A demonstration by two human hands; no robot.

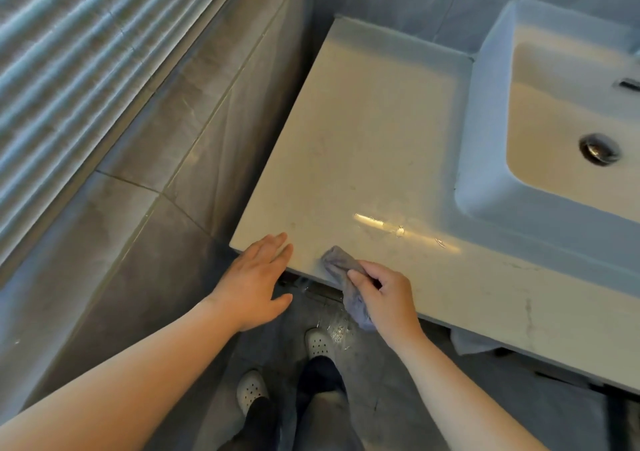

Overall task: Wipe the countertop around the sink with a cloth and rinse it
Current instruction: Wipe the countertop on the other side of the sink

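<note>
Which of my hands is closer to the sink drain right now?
Right. The right hand, holding the cloth, is at the counter's front edge below-left of the drain; the left hand lies farther left, at the corner.

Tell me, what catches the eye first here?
Two bare hands at the near corner of a pale countertop: the right hand pinches a grey cloth at the front edge, and the left hand lies open at the corner. A white sink with a metal drain sits at the right.
</note>
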